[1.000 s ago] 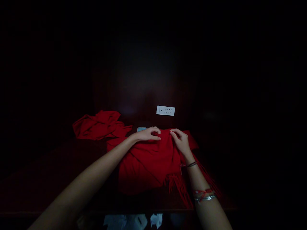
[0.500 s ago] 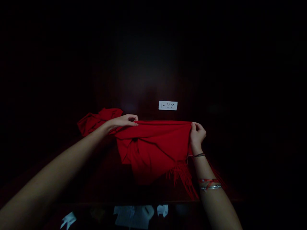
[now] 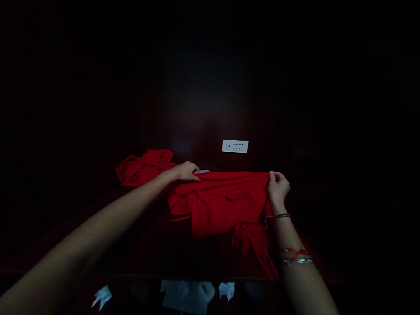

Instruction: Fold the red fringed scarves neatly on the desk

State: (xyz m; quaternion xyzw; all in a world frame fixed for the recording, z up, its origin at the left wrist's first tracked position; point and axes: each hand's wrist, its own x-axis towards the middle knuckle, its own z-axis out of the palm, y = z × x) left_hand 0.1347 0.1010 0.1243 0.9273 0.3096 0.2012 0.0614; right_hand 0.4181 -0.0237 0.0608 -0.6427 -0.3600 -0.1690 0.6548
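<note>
A red scarf [image 3: 226, 197] with a fringe at its right end stretches between my two hands over a dark surface. My left hand [image 3: 186, 171] is closed on its upper edge, left of the middle. My right hand [image 3: 278, 187] pinches the upper right corner between thumb and fingers. The rest of the red cloth lies bunched to the left, beyond my left forearm. Just past my left fingertips, a small pale blue edge of something [image 3: 204, 171] shows behind the scarf; what it is, I cannot tell.
A white socket plate [image 3: 235, 146] is on the dark wall behind. Below the front edge of the dark surface [image 3: 151, 276] lie pale pieces [image 3: 187, 296] resembling paper or cloth. Much of the surroundings is too dark to make out.
My left hand has slid right along the scarf's upper edge. The stretched part has come down a little and its lower folds have bunched up. The pale blue edge has come into sight.
</note>
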